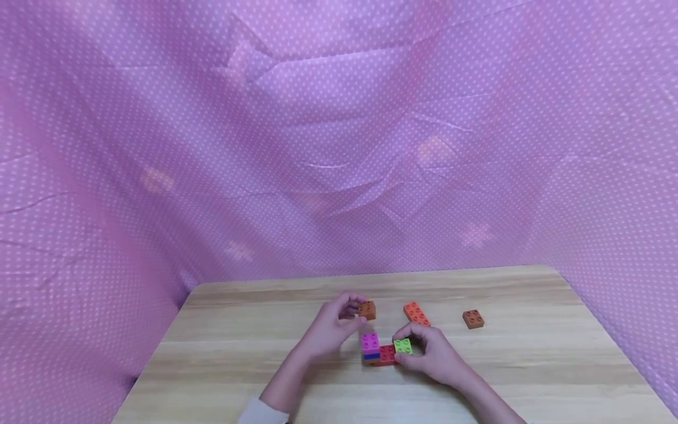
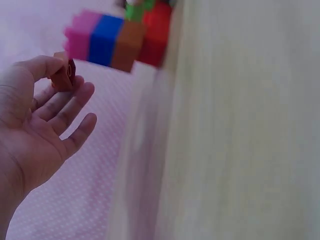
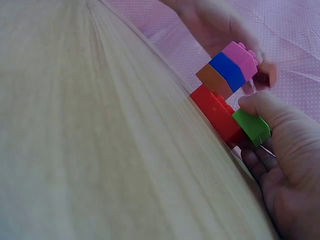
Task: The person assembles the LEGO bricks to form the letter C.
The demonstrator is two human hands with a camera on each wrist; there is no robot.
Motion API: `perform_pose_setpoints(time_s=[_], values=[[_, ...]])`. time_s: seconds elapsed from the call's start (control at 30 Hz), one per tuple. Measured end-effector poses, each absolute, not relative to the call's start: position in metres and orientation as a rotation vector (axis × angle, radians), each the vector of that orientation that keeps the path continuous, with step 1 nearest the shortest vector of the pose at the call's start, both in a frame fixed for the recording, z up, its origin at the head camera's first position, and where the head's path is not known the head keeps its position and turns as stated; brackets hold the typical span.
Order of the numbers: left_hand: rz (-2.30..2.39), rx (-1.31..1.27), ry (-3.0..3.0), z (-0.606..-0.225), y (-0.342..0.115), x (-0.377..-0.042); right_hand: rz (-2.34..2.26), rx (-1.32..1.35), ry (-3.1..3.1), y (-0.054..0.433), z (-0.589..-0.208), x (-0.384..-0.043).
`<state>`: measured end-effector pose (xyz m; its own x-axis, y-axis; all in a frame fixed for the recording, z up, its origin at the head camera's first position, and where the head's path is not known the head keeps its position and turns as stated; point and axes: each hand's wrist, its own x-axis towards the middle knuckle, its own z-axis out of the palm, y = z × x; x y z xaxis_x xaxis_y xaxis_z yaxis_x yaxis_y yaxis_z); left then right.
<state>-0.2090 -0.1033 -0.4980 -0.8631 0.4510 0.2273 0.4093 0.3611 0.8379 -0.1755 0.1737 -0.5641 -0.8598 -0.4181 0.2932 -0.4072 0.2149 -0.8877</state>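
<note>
My left hand [image 1: 331,330] pinches a brown toy brick [image 2: 62,75] between thumb and fingertips, raised behind the stacked bricks. On the table lies a long red brick [image 3: 215,112]. Its left end carries a small tower: a brown brick [image 3: 214,80] at the bottom, a blue brick [image 3: 227,69] above it, and a pink brick [image 1: 369,341] on top. At the red brick's right end my right hand [image 1: 436,356] grips a light green brick [image 1: 402,345] between thumb and fingers. In the right wrist view the green brick sits right at the red studs.
An orange brick [image 1: 416,314] with several studs lies behind my right hand. Farther right is another brown brick [image 1: 473,318]. The wood-grain table [image 1: 222,353] ends at a pink dotted cloth [image 1: 339,176] hanging at the back and sides.
</note>
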Motion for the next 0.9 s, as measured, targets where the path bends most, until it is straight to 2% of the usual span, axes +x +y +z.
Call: perform_pose_setpoints(time_s=[0.33, 0.9], values=[[1.569, 0.889, 2.514, -0.496, -0.102, -0.164, -1.781, -0.855, 2.428, 0.173, -0.564, -0.174], [1.549, 0.925, 2.452, -0.495, -0.105, -0.161, -1.797, -0.845, 2.422, 0.172, -0.563, -0.173]])
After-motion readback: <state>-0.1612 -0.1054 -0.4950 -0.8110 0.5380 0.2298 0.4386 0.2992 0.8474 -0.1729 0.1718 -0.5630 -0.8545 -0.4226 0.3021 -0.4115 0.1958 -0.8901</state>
